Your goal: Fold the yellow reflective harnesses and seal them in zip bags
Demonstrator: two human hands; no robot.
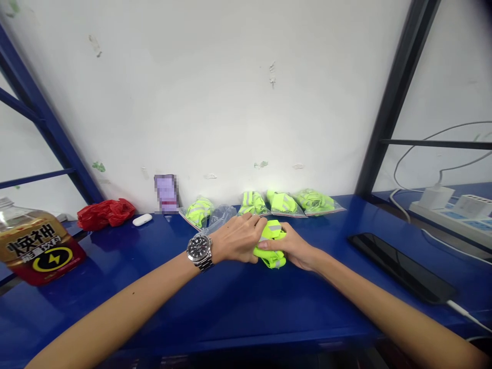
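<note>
Between my hands, above the blue shelf (230, 312), is a bundled neon-yellow reflective vest (273, 259) with grey stripes. My left hand (242, 238), with a watch (200, 250) on its wrist, closes over the bundle's left side. From the right, my right hand (298, 247) grips the same bundle, thumb across its front. Behind my left hand lies a crumpled clear plastic bag (222, 215), partly hidden by it. Along the wall are similar neon bundles in clear bags, one to the left (199, 211) and others farther right, such as a bagged bundle (283, 203).
On the left stand a drink bottle (42, 246), a red plastic bag (105, 214), a white earbud case (142, 220) and an upright phone (166, 193). At right lie a charging phone (402, 266) and a power strip (461, 218) with cables. Metal posts flank the shelf.
</note>
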